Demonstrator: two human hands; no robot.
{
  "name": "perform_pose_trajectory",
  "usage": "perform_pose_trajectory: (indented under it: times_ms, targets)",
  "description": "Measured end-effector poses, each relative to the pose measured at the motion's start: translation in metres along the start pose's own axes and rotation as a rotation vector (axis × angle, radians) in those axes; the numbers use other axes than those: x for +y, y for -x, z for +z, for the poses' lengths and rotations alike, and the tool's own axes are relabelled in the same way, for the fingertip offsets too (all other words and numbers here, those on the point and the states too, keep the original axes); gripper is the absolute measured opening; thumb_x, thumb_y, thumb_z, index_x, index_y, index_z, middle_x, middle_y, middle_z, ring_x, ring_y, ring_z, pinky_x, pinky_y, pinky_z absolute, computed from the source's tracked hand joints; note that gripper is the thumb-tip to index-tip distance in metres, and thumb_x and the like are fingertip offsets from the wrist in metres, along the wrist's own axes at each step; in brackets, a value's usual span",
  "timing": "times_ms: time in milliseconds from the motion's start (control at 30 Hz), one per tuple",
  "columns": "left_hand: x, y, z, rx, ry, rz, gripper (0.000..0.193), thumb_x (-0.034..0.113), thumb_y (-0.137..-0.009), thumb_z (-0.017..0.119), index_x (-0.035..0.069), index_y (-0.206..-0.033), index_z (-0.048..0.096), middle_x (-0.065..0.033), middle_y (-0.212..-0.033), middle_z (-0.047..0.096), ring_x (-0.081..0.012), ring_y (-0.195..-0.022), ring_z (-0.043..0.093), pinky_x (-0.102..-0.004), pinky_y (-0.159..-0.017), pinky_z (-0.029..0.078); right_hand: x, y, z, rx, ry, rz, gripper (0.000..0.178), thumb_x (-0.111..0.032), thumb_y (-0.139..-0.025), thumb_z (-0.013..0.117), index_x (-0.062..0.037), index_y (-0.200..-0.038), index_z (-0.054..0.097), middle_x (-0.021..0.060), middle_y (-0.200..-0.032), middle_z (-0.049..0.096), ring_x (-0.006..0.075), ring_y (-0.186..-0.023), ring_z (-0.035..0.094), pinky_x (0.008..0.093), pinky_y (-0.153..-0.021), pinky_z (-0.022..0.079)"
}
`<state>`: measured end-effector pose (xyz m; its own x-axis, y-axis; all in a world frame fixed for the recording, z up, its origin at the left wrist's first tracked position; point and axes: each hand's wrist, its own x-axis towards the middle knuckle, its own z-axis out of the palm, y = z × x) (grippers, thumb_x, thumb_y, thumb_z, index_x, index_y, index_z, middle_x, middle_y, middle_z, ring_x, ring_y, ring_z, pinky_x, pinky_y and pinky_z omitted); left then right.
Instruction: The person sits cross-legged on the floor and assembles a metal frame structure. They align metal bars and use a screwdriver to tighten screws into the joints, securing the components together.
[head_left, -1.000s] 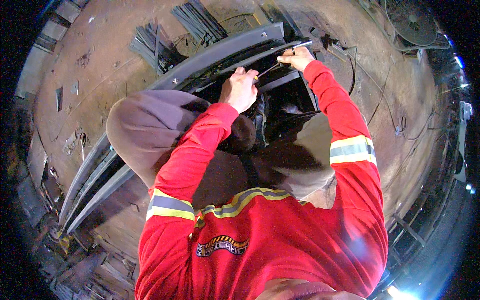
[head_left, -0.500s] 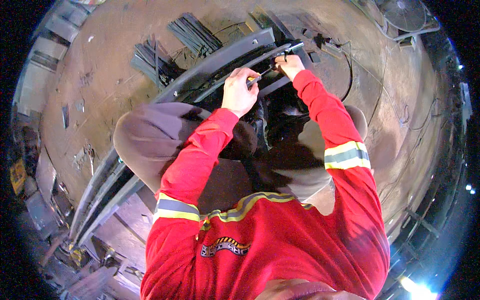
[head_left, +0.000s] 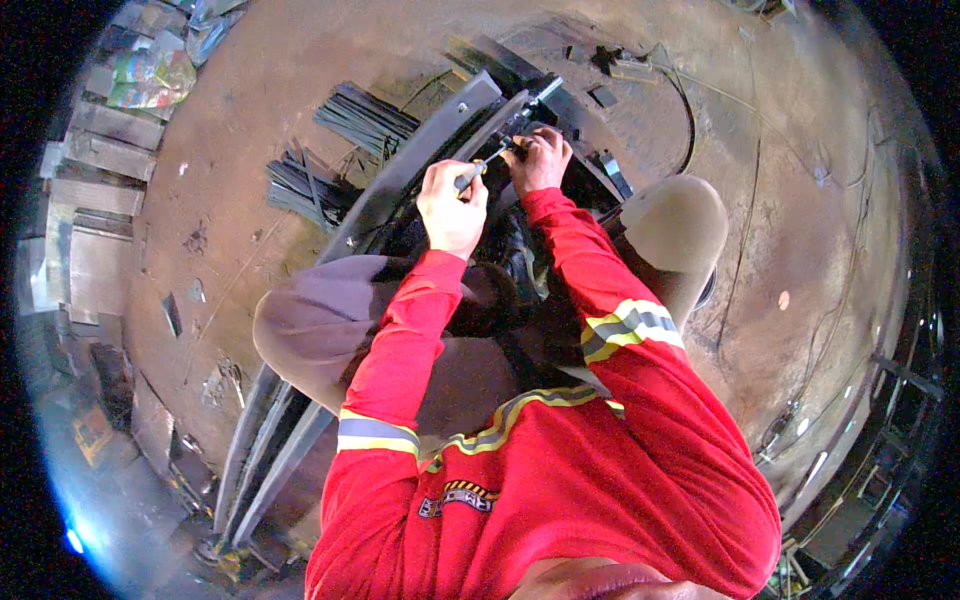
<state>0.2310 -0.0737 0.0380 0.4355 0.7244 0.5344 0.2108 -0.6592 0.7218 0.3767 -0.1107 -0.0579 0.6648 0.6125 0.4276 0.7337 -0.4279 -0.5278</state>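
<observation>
My left hand [head_left: 452, 210] is closed around the dark and yellow handle of a screwdriver [head_left: 466, 182]. Its thin shaft points up and right toward my right hand [head_left: 543, 162]. The fingers of that hand are closed on a small dark part [head_left: 513, 146] beside the shaft's end, and the fingers hide most of it. Both hands work over a long, curved dark steel beam [head_left: 415, 150] lying between my bent knees. Beyond the right hand, a shiny metal rod end [head_left: 545, 90] sticks out at the beam's far end.
Two bundles of dark flat strips, a far one [head_left: 366, 118] and a nearer one [head_left: 306, 190], lie left of the beam. A black cable [head_left: 690, 130] curves across the brown floor at the right. Long steel bars [head_left: 262, 440] extend behind my left knee.
The view has swung, so the beam and floor items sit differently in it. My right hand has come closer to the left, and the screwdriver now angles up more steeply.
</observation>
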Motion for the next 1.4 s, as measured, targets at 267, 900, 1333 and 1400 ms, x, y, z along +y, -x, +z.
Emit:
perform_pose_trajectory:
  times_ms: [267,900,1333,1400]
  targets:
    - [0.030,-0.077,0.043,-0.294,0.000,-0.086,0.040,0.009,-0.071,0.072,0.007,-0.105,0.051,-0.0114,-0.083,0.062,-0.0226,-0.066,0.061,-0.0333,-0.059,0.049,-0.005,0.003,-0.004,0.069,-0.060,-0.021,0.027,-0.032,-0.065,0.072,-0.0104,-0.081,0.070,0.0034,-0.099,0.059,0.0305,-0.113,0.041,0.0449,-0.094,0.031]
    - [-0.042,-0.156,0.197,-0.969,-0.556,0.125,0.042,0.026,-0.068,0.070,0.011,-0.106,0.062,-0.0136,-0.102,0.064,-0.0305,-0.096,0.060,-0.0400,-0.085,0.047,-0.006,0.006,-0.006,-0.009,-0.223,0.038,0.023,-0.022,-0.072,0.065,-0.0045,-0.086,0.068,0.0073,-0.092,0.065,0.0257,-0.118,0.044,0.0530,-0.105,0.017]
    - [-0.047,-0.191,0.201,-1.063,-0.378,0.054,0.047,0.031,-0.058,0.078,0.007,-0.097,0.067,-0.0131,-0.094,0.066,-0.0263,-0.085,0.064,-0.0348,-0.079,0.050,0.021,-0.001,0.011,-0.025,-0.299,-0.032,0.023,-0.025,-0.069,0.069,-0.0088,-0.086,0.069,0.0026,-0.090,0.067,0.0228,-0.113,0.047,0.0474,-0.102,0.025]
    - [-0.043,-0.183,0.203,-1.116,-0.384,0.107,0.047,0.031,-0.058,0.077,0.007,-0.097,0.067,-0.0137,-0.095,0.066,-0.0261,-0.086,0.064,-0.0351,-0.079,0.050,0.017,0.006,0.014,-0.052,-0.279,-0.024,0.023,-0.024,-0.067,0.069,-0.0095,-0.085,0.069,0.0020,-0.091,0.066,0.0219,-0.113,0.047,0.0474,-0.102,0.024]
